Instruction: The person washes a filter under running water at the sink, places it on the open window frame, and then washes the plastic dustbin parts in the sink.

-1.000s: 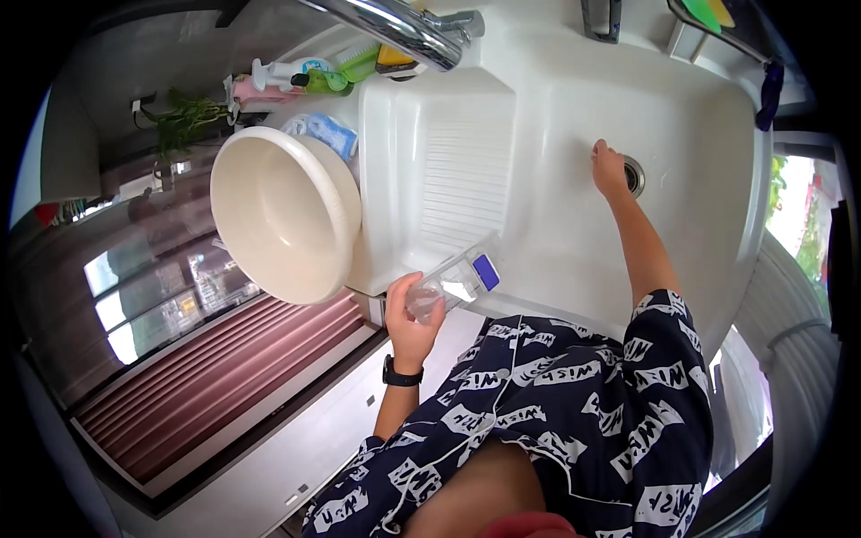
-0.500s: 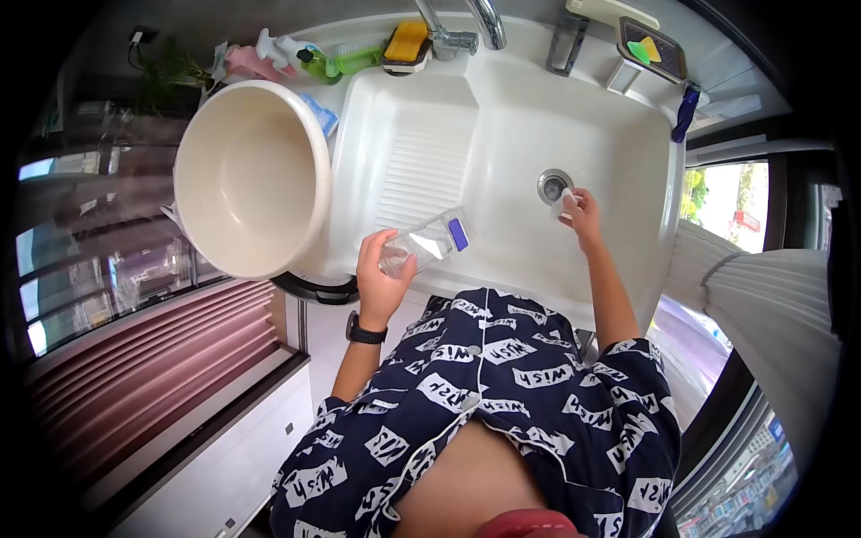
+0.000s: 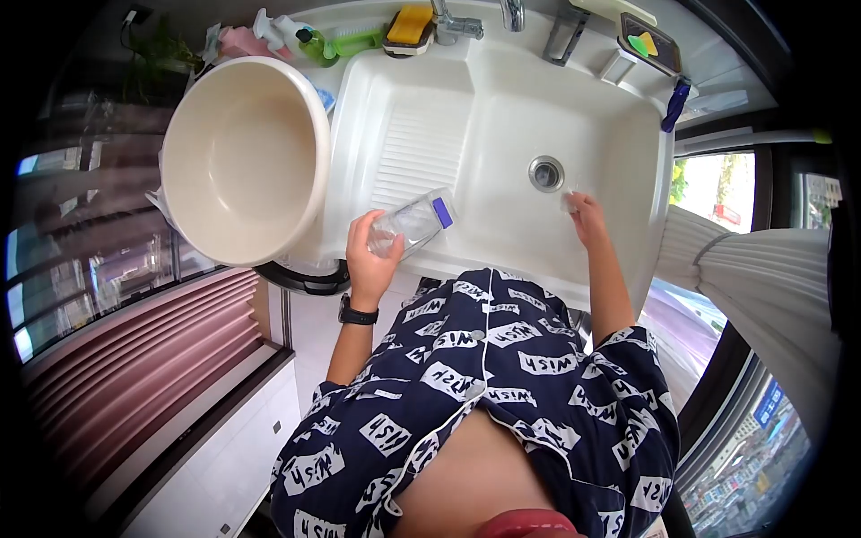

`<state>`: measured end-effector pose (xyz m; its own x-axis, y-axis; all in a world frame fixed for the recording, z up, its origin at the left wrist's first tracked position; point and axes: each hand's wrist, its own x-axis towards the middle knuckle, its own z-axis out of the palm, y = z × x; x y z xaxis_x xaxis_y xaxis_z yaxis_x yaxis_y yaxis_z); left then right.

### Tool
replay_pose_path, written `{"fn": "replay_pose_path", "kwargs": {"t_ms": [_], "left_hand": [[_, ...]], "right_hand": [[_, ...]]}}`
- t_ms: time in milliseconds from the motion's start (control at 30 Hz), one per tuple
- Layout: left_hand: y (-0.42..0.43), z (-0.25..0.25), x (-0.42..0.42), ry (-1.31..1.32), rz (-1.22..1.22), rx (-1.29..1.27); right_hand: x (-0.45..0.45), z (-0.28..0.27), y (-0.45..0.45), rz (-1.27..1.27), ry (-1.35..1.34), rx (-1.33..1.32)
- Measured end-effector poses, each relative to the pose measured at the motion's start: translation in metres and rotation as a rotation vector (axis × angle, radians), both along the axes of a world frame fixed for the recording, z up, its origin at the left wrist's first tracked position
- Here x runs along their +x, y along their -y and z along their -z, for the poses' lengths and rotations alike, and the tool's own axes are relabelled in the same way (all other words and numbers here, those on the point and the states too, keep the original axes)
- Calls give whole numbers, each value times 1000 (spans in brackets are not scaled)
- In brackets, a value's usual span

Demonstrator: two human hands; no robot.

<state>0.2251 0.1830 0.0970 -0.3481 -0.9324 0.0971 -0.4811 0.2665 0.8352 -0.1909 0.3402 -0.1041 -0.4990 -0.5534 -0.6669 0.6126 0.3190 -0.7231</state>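
My left hand (image 3: 372, 260) is wrapped around a clear, see-through container (image 3: 408, 226) with a purple patch near its far end. It is tilted over the near edge of the sink's ribbed part. In the white sink (image 3: 511, 108), my right hand (image 3: 587, 220) pinches a small whitish, translucent piece (image 3: 569, 201), whose exact kind I cannot make out. That hand is just to the near right of the metal drain (image 3: 546, 173), apart from it.
A large cream basin (image 3: 247, 161) stands left of the sink. Along the back are a chrome faucet (image 3: 462, 29), a yellow sponge (image 3: 412, 24), a green brush (image 3: 359, 41) and several bottles. A soap rack (image 3: 650, 47) stands at the back right.
My right hand has drawn back from the drain, rightward and toward me, still pinching the whitish piece. My left hand keeps hold of the container. The whole view has shifted slightly.
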Motion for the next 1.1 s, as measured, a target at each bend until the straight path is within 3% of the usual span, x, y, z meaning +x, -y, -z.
{"fn": "replay_pose_path", "kwargs": {"t_ms": [133,233,333,633,833,1100], "left_hand": [[2,1,1,10,-4,-15],[2,2,3,29,-3,-19],[2,0,2,45,0,-2],[4,-1,-5,17,-25,30],[2,-2,-6,-15,-47,40],[1,2,-3,-4,-66,10]], "right_hand": [[24,-37,-3,48,-129,260],[13,6,-12,-59,-285,323],[-2,19,-9,-170,-359,241],[-32,10,42,-283,-753,359],[-47,17,55,-339,-844,453],[-60,4,69,-394,-499,437]]}}
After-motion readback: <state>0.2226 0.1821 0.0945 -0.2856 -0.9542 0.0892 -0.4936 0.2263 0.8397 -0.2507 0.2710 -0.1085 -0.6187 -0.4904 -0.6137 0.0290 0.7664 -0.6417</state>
